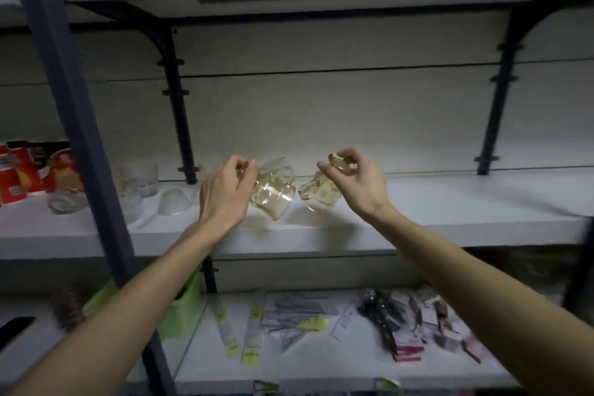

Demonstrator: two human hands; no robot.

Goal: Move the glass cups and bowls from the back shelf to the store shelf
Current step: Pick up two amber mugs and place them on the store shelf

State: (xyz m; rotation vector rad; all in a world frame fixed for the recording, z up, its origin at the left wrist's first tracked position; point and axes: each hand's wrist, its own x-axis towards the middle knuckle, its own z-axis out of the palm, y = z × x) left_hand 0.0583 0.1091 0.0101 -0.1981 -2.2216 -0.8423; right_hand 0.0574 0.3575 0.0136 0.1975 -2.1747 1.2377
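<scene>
Both hands are hanging over the white middle shelf (450, 199), each pinching 1 amber glass cup by its handle: left hand (225, 190) gripping the left cup (273, 196), right hand (356, 180) curling around the right cup (321, 193), both cups tilting, nearly touching.

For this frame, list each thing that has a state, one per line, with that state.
Left hand: closed on the left amber cup.
Right hand: closed on the right amber cup.
Left amber cup: held tilted above the shelf.
Right amber cup: held tilted above the shelf.
Clear glassware: resting on the shelf, untouched.
Clear bowl: resting on the shelf, seemingly upside down.
</scene>
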